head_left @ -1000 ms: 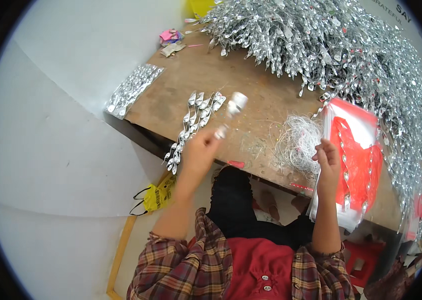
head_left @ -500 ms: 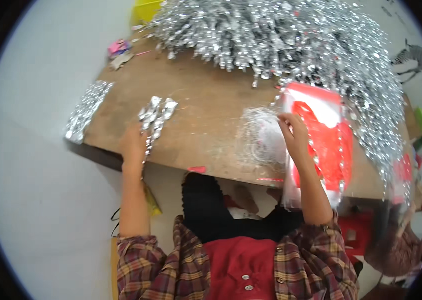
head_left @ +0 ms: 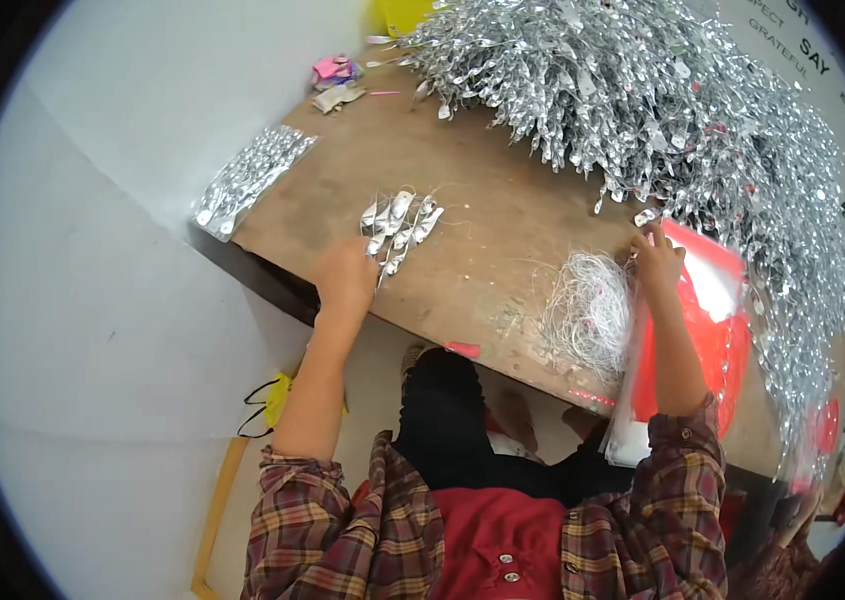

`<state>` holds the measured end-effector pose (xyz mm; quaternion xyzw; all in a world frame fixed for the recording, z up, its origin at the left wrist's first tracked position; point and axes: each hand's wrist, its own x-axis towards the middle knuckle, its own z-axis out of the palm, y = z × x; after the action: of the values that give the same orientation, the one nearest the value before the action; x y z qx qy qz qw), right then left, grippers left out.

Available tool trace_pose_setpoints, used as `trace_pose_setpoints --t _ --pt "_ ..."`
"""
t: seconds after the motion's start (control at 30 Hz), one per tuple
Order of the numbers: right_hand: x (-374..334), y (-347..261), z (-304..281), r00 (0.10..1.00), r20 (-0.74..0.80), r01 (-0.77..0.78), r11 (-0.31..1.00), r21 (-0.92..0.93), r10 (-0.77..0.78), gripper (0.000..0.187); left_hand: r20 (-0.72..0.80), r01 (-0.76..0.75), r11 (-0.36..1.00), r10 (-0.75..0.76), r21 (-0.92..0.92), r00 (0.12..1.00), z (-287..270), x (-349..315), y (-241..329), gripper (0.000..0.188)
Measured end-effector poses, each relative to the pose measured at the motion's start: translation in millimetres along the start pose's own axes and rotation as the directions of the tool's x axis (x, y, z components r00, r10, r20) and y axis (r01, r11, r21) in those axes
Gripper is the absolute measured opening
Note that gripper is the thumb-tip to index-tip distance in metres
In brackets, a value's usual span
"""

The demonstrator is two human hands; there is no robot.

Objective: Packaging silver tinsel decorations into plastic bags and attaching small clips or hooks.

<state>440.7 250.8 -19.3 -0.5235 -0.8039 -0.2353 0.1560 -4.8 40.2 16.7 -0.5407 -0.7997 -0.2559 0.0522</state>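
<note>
My left hand (head_left: 344, 276) is closed by the table's near left edge, with the lower ends of a small bunch of silver foil strands (head_left: 400, 228) at its fingers. The strands lie fanned out on the brown table, their leaf-like pieces pointing away from me. My right hand (head_left: 660, 266) is closed, fingertips bunched over the far left corner of a red and clear plastic packet (head_left: 711, 350). Just past those fingertips lies a small silver piece (head_left: 647, 216); whether they pinch it is unclear. A tangle of white thread (head_left: 593, 312) sits left of the right hand.
A big heap of silver foil strands (head_left: 583, 90) covers the table's far right and hangs over its side. A flat silver bundle (head_left: 255, 178) lies along the left edge by the wall. Pink scraps (head_left: 335, 70) rest at the back; a red piece (head_left: 463, 349) lies at the near edge.
The whole view has shifted, so the table sits farther right and lower. My right hand has moved from beside the white thread to the packet's far corner. The foil strands have spread out more.
</note>
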Motion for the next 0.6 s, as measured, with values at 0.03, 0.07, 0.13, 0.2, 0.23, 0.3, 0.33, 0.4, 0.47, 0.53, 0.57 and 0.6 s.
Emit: trace_pose_setpoints --t 0.03,0.07,0.13,0.2,0.23,0.3,0.33,0.4,0.47,0.53,0.57,0.6 --pt "0 3 -1 0.992 -0.116 0.045 0.999 -0.007 -0.045 0.016 0.000 0.002 1.000 -0.002 0.002 1.000 2 2 -2 0.019" --pt "2 3 -9 0.978 -0.200 0.064 0.997 0.035 -0.056 0.018 0.004 -0.008 1.000 0.008 -0.014 1.000 5 4 -3 0.019" --pt "3 4 -24 0.967 -0.237 0.103 0.994 0.048 -0.089 0.019 0.011 -0.027 0.999 0.027 -0.035 1.000 8 4 -3 0.019" --pt "2 -2 -54 0.971 -0.220 0.125 0.985 0.119 -0.097 0.020 0.004 0.029 0.995 -0.029 -0.100 1.000 9 4 2 0.020" --pt "-1 -7 -68 0.973 -0.214 0.108 0.989 0.102 -0.084 0.020 0.011 0.011 0.993 -0.010 -0.114 1.000 6 4 6 0.020" --pt "-6 -18 -90 0.947 -0.319 0.160 0.927 0.340 -0.046 0.022 -0.068 0.020 0.995 -0.027 -0.096 0.997 0 0 12 0.022" --pt "-12 -29 -107 0.921 -0.382 0.221 0.911 0.349 -0.077 0.022 -0.141 -0.125 0.992 0.121 -0.019 0.983 -2 -2 14 0.023" --pt "-30 -63 -136 0.873 -0.470 0.339 0.855 0.391 -0.131 0.022 -0.148 -0.179 0.955 0.147 -0.235 0.978 1 -10 37 0.024" --pt "-59 -97 -159 0.865 -0.474 0.409 0.780 0.473 -0.166 0.023 0.108 0.057 0.686 0.031 -0.725 0.994 -4 -32 78 0.027" --pt "-86 -125 -181 0.847 -0.480 0.491 0.684 0.539 -0.228 0.022 0.520 0.380 0.486 0.191 -0.787 0.833 -5 -45 109 0.033" --pt "-99 -135 -189 0.823 -0.500 0.542 0.636 0.549 -0.269 0.021 0.633 0.587 0.249 0.186 -0.771 0.752 0 -50 126 0.036" --pt "-108 -143 -197 0.808 -0.499 0.580 0.569 0.582 -0.313 0.020 0.727 0.745 -0.005 0.217 -0.667 0.652 8 -53 137 0.040"
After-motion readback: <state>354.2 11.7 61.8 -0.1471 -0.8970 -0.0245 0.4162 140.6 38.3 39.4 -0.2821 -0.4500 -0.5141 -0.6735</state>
